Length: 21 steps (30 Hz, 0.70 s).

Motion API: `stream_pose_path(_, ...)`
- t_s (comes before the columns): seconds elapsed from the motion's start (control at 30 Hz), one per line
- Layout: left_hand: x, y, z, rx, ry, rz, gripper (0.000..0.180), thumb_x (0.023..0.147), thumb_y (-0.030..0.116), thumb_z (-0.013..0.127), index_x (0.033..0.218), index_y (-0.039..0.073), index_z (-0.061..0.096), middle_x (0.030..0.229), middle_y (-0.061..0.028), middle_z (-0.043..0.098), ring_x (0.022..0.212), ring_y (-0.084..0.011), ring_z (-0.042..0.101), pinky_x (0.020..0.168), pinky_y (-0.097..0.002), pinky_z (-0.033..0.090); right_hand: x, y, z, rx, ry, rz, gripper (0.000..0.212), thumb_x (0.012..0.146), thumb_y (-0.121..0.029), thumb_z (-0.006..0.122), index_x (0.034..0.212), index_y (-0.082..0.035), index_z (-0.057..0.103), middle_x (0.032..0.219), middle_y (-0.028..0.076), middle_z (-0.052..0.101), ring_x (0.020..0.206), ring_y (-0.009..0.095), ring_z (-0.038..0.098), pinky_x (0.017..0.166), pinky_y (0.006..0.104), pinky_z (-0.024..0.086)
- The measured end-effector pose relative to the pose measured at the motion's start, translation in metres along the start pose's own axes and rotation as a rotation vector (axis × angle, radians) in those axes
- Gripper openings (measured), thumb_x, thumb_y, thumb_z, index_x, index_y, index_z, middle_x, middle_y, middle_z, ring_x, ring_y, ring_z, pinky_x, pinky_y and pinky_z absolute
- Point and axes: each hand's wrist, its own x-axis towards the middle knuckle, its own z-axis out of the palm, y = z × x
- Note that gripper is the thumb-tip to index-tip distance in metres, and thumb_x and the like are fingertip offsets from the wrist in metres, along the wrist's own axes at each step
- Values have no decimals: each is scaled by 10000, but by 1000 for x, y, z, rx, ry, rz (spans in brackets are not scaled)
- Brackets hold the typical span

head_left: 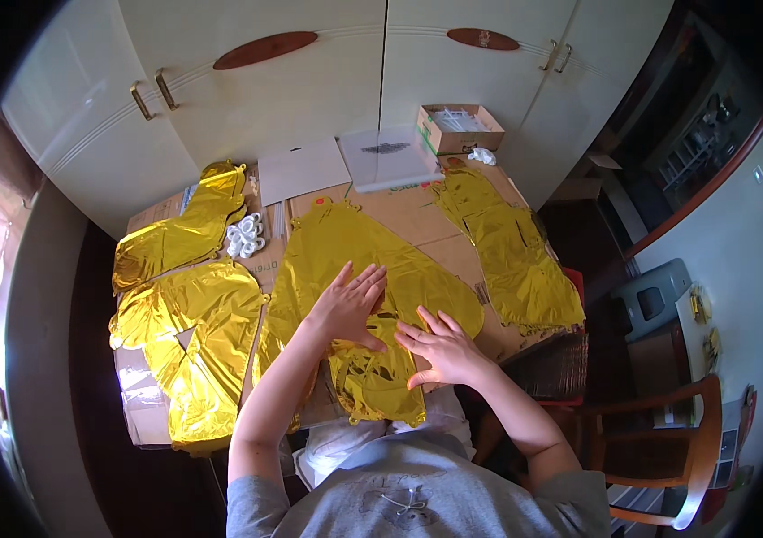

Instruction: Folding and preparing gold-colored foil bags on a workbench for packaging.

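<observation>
In front of me on the cardboard lies a flat, uninflated gold foil balloon [346, 242], broad at its middle, with a crinkled lower part hanging at the table's near edge. My left hand [350, 305] rests palm down on it, fingers stretched out and thumb apart. Lower and to the right, my right hand [444, 350] also spreads its fingers over the foil, its thumb apart. Neither hand grips anything. More flat gold foil balloons lie to the left [211, 309], at the far left [175, 238] and to the right [516, 251].
White ribbon rings [245, 235] sit between the foils at left. Along the back are a grey-white sheet [303, 169], a clear printed bag [389, 160], a carton of white sticks [460, 133] and a white bundle [482, 156]. A wooden chair [704, 439] stands at right, cabinets [310, 81] behind.
</observation>
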Motion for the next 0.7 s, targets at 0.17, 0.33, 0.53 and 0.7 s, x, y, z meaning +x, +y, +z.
stream_pose_path(0.17,-1,21,-12,88,-6,-42,1209,651,829,563,1462,-26,292,1556,-167,256,1458,-284,207,1177,-522,131,-1,0,0,-21,-2,-1,901,676,-696,650,1380,-151,511,1499,1,403,1429,338,259,1138,551,220)
stream_pose_path(0.33,-1,31,4,13,82,-14,1170,699,818,527,1472,-24,276,1551,-198,247,1456,-315,203,1172,-528,139,0,1,1,-11,5,-5,893,684,-698,646,1377,-149,514,1496,-3,406,1430,319,264,1136,564,214)
stream_pose_path(0.53,-2,32,13,17,110,4,1179,696,832,499,1471,-29,278,1547,-205,254,1452,-355,196,1168,-537,137,-4,7,7,9,28,-44,898,735,-724,588,1421,-159,460,1528,-5,356,1442,313,237,1150,561,178)
stream_pose_path(0.7,-2,32,12,50,107,-2,1183,700,855,455,1469,-28,288,1542,-203,268,1448,-351,207,1165,-541,139,-6,7,9,34,101,-56,856,773,-704,570,1418,-152,458,1521,19,365,1441,307,240,1159,559,147)
